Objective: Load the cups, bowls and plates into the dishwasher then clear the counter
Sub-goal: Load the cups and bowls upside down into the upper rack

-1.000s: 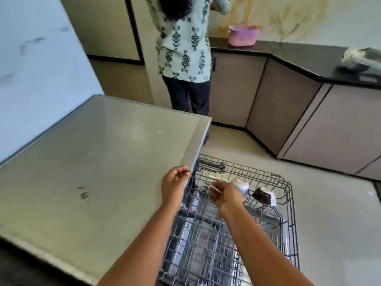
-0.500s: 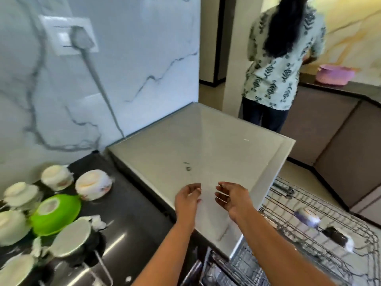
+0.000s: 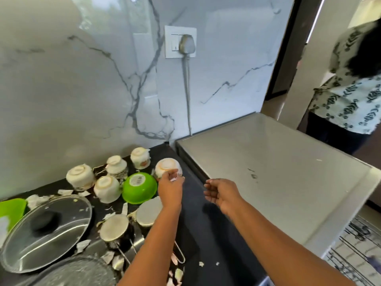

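Note:
Several white cups stand upside down on the black counter by the marble wall. My left hand reaches over the counter, and its fingers close on the near side of the rightmost white cup, which still rests on the counter. Just left of that cup lies an upturned green bowl. Other cups stand farther left. My right hand hovers open above the counter, holding nothing. The dishwasher's grey top is to the right, with its pulled-out wire rack at the lower right.
Two upturned steel pots with wire handles sit near my left arm. A glass lid, a second green bowl and food scraps lie at the left. A plug and cord hang on the wall. A person stands at the right.
My view has swung left from the dishwasher rack to the counter. Both hands left the rack, and my left hand has reached out to the rightmost white cup.

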